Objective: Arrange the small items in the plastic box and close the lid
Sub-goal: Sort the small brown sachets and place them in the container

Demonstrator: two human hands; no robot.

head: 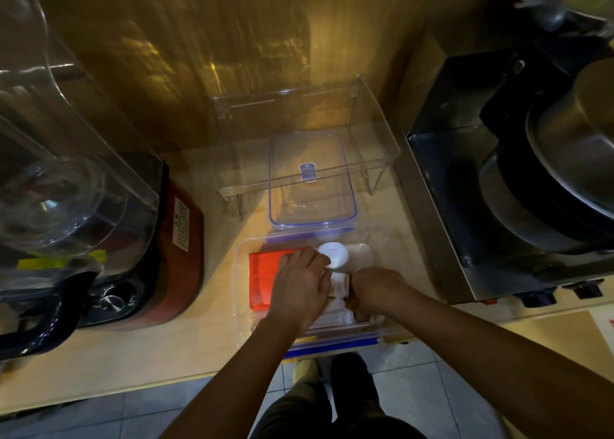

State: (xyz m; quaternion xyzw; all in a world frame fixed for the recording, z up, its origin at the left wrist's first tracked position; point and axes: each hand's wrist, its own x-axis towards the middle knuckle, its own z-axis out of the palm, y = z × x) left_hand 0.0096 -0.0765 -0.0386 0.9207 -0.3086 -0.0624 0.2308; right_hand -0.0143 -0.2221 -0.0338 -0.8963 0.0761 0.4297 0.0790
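A clear plastic box (pixel 244 274) with blue clips sits open at the counter's front edge. Inside lie a red flat packet (pixel 264 276) on the left, a white round case (pixel 335 254) and a pale beige block (pixel 360 254) at the back. Both hands are inside the box. My left hand (pixel 300 284) rests over the red packet, its fingertips touching the white round case. My right hand (pixel 377 289) is curled around a dark brown item (pixel 352 302) beside white packets (pixel 335 315). The clear lid (pixel 312 186) with a blue rim lies on the counter behind the box.
A clear acrylic shelf riser (pixel 375 133) stands over the far part of the lid. A red-based blender (pixel 159 239) with a big clear jug stands at the left. A steel appliance (pixel 498 179) with black pans is at the right. The counter edge runs just below the box.
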